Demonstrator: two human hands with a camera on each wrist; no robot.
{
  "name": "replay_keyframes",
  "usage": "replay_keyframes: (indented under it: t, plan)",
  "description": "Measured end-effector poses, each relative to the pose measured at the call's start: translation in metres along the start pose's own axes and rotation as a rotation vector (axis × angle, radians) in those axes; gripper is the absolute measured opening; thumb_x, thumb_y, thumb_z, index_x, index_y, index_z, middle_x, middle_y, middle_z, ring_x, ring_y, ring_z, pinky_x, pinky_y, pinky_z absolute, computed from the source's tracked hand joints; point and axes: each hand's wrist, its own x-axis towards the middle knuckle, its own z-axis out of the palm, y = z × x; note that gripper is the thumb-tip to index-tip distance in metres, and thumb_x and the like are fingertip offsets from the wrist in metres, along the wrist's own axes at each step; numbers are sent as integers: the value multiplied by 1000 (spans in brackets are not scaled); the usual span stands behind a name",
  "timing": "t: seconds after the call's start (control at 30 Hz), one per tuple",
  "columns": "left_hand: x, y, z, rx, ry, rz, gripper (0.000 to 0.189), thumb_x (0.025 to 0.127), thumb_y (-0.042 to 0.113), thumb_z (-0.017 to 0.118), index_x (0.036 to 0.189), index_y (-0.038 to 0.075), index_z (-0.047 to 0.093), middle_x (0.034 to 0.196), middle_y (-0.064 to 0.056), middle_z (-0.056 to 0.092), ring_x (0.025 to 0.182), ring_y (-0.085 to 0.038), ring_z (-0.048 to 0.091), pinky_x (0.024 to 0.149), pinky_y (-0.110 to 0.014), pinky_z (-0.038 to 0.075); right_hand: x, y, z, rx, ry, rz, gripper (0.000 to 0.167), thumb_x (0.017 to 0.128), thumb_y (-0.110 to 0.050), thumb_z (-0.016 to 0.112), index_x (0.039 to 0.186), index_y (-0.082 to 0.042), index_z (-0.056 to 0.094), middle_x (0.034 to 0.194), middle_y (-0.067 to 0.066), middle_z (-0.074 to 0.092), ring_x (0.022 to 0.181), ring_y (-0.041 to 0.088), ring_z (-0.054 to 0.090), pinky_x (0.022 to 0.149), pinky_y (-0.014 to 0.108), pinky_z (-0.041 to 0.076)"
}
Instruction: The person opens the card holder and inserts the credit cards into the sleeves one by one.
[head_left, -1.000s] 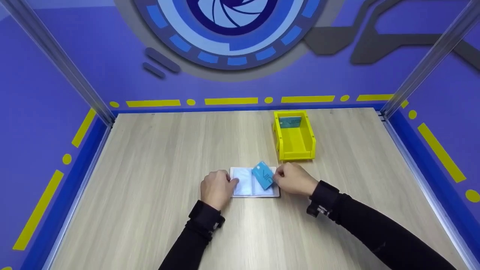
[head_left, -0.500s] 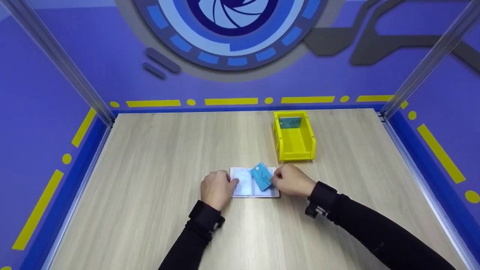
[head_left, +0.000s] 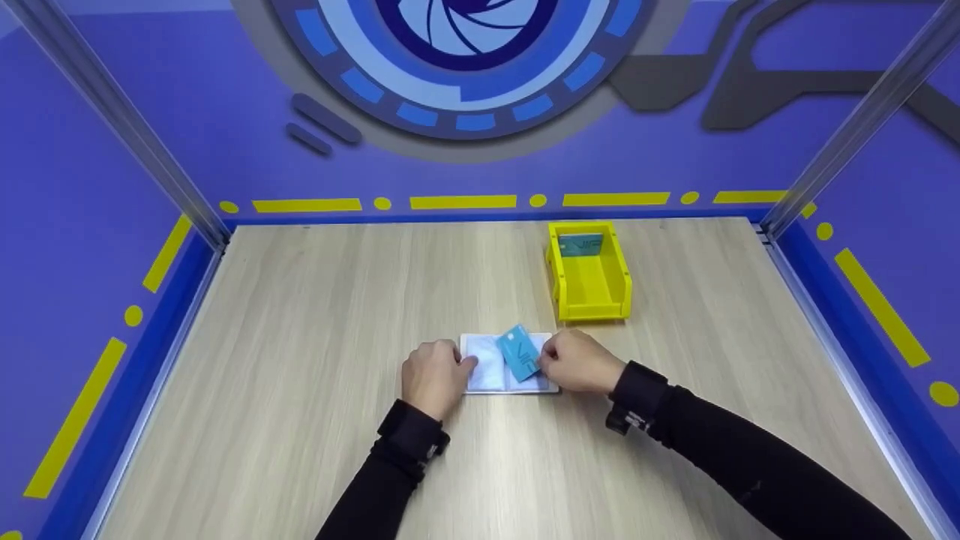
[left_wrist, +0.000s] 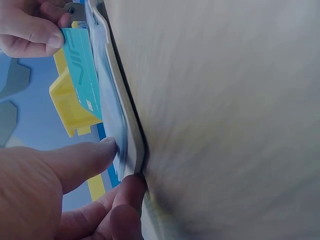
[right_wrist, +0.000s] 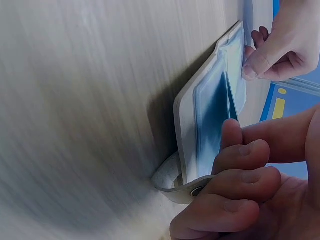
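An open card holder (head_left: 484, 367) with clear plastic sleeves lies on the wooden table. Its left edge is pinched by my left hand (head_left: 433, 377), thumb on the sleeves and fingers underneath, as the left wrist view shows. My right hand (head_left: 581, 362) pinches a blue VIP card (head_left: 519, 352) between thumb and finger at one corner. The card tilts above the holder's right half, its chip corner pointing up and left. In the right wrist view the card (right_wrist: 231, 102) is nearly edge-on over the sleeve, and a strap (right_wrist: 180, 195) with a metal snap curls beside the fingers.
Behind the right hand stands a yellow bin (head_left: 589, 277) with another VIP card (head_left: 581, 245) leaning on its back wall. Blue panels (head_left: 465, 176) enclose the wooden tabletop (head_left: 337, 300) at the back and both sides.
My right hand has shifted slightly left, carrying the card further over the middle of the holder. My left hand and the holder have stayed in place.
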Motion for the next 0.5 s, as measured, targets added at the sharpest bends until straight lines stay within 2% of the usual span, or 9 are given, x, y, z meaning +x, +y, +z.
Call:
replay_keyframes:
  t: [0.3,0.5]
  plan:
    - [0,2,-2,9,-14,-20,34,93,37,88,73,14,73,72,0,72,64,-18,63,61,-38,48,-1,-3,7,-62,-8,-51,45,106,-21,65,62,-21,55,61,-7,45,57,12,45,59,29,37]
    - [0,1,-1,5,-5,-11,33,93,36,88,73,14,74,72,0,73,64,-18,63,61,-38,49,-2,-7,11,-73,-12,-61,44,106,-23,66,63,-21,57,60,-9,46,56,12,44,58,29,36]
